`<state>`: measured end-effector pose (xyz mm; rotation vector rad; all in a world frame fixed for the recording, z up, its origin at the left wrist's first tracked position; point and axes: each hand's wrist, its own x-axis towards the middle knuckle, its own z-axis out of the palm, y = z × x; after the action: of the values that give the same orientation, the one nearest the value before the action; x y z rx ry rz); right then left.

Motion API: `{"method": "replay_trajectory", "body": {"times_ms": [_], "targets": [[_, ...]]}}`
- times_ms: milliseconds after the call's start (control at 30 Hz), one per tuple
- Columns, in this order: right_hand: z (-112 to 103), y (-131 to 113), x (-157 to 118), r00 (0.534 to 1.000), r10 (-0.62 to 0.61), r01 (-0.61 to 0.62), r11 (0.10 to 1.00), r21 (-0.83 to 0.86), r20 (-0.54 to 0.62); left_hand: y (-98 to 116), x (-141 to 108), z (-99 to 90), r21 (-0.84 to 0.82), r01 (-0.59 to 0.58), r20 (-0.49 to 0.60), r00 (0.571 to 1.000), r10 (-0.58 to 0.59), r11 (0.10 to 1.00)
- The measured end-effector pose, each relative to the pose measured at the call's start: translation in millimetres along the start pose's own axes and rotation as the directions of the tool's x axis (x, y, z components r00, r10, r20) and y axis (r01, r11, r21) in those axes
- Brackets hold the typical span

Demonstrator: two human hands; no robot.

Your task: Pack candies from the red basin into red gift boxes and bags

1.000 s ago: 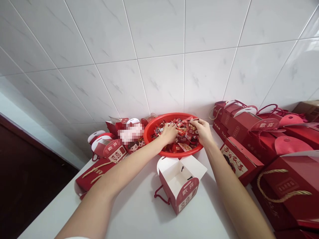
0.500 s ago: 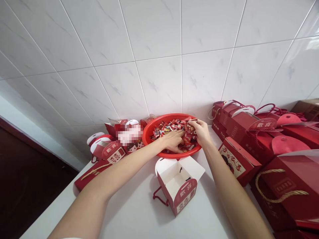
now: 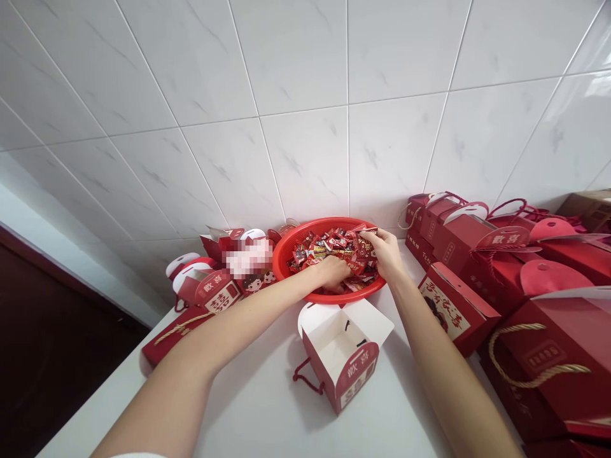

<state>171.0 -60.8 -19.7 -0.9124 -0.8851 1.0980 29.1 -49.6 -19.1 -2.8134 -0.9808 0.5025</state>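
A red plastic basket [image 3: 286,245] near the wall holds many wrapped candies [image 3: 329,242]. My left hand [image 3: 334,272] is down among the candies with its fingers curled; what its fingertips hold, if anything, is hidden. At the basket's right side, my right hand [image 3: 383,247] pinches red candy packets [image 3: 363,247] between thumb and fingers. In front of the basket stands an open red gift box [image 3: 329,375], its white inside facing up and its flaps spread, with a dark red cord at its left side.
Red gift boxes with cord handles [image 3: 539,356] are piled on the right. More boxes [image 3: 214,289] stand at the left, by the edge of the white table [image 3: 248,394]. A tiled wall [image 3: 310,159] rises behind the basket.
My left hand's fingers, spread over the candies before, have curled in among them. My right hand has stayed nearly in place with the packets.
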Motion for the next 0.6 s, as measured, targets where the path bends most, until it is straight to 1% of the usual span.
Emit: {"method": "replay_trajectory", "body": {"times_ms": [133,200,267,300,333,400,467,533,600], "targets": [[0.7,-0.6,0.0,1.0,0.012,-0.012,1.0,0.01,-0.004,-6.3,-4.1,-2.2,-0.096,0.054,-0.013,0.998,-0.056,0.994],[0.8,-0.5,0.4,1.0,0.014,-0.014,1.0,0.01,-0.008,-9.5,-5.6,-3.3,-0.135,0.094,-0.037,0.994,-0.1,0.986],[0.9,-0.5,0.7,1.0,0.014,-0.014,1.0,0.019,-0.019,-13.4,-7.1,-4.7,-0.184,0.165,-0.091,0.979,-0.184,0.969],[1.0,-0.6,0.8,1.0,0.013,-0.012,1.0,0.029,-0.024,-15.9,-7.9,-5.4,-0.216,0.211,-0.129,0.962,-0.242,0.953],[1.2,-0.7,0.7,1.0,0.011,-0.01,0.999,0.039,-0.029,-18.9,-8.8,-6.0,-0.254,0.257,-0.17,0.937,-0.305,0.932],[1.8,-1.4,0.1,0.999,0.01,-0.008,0.998,0.058,-0.038,-25.9,-10.6,-6.6,-0.347,0.344,-0.233,0.869,-0.436,0.872],[2.5,-2.4,-1.0,0.999,0.015,-0.012,0.997,0.071,-0.041,-33.6,-11.9,-5.5,-0.451,0.398,-0.26,0.797,-0.545,0.799],[3.0,-3.3,-2.0,0.999,0.02,-0.016,0.997,0.081,-0.046,-40.8,-12.5,-2.5,-0.551,0.414,-0.267,0.735,-0.623,0.724],[3.5,-4.0,-2.5,0.999,0.018,-0.013,0.996,0.085,-0.049,-46.6,-12.2,1.6,-0.629,0.396,-0.276,0.69,-0.669,0.668]]}}
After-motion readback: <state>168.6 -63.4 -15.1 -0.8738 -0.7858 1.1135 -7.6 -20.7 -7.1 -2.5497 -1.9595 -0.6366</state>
